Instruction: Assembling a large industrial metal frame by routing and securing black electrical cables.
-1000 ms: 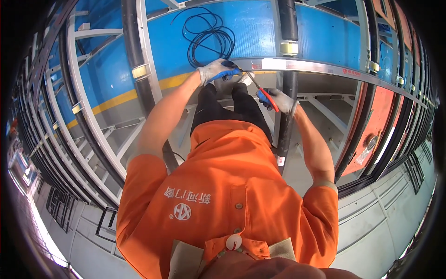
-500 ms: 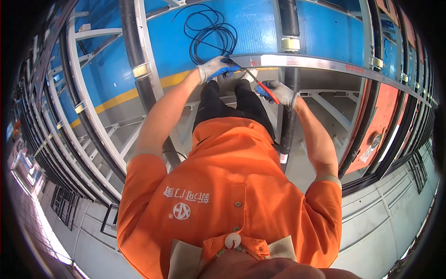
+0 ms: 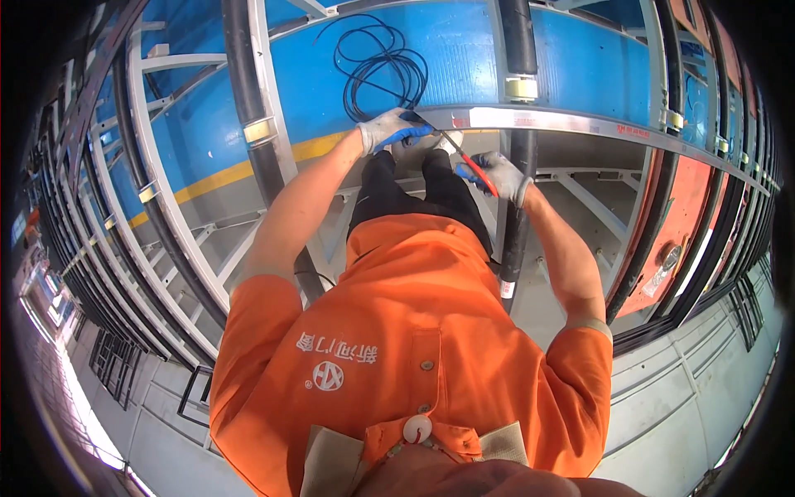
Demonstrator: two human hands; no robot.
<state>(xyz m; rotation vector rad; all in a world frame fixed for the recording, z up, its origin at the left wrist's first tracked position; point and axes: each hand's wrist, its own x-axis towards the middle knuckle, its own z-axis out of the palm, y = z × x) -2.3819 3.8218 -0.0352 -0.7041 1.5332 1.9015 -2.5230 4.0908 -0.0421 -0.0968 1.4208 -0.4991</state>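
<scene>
Black sleeving wraps a post (image 3: 244, 83) at the left of my view, with a pale yellow band (image 3: 259, 131) around it. To its right, on the blue floor (image 3: 464, 50), I see a loose coil of thin black cable (image 3: 383, 68), just beyond the left hand (image 3: 387, 131) in its pale grey, blue-palmed glove. That hand's fingers are bent in at the left end of a long, silver-grey metal profile (image 3: 596, 127); I cannot tell whether they grip the profile or something small and dark beside it.

Between the hands lies the slim, red-handled tool with a dark metal shank (image 3: 468, 159). The relation I watch most is its slant: the long axis runs from near right to far left, handles at the right hand (image 3: 501, 176), tip close by the left fingers and the profile's end. The right hand, gloved alike, is closed around the handles and so is the nearer to them. The red looks bright and smooth; the tip is too small for me to tell whether its jaws are parted.

Rightward, the profile stretches away past a second black-sleeved post (image 3: 520, 41), and an orange-red board (image 3: 675, 224) stands among the racks.
</scene>
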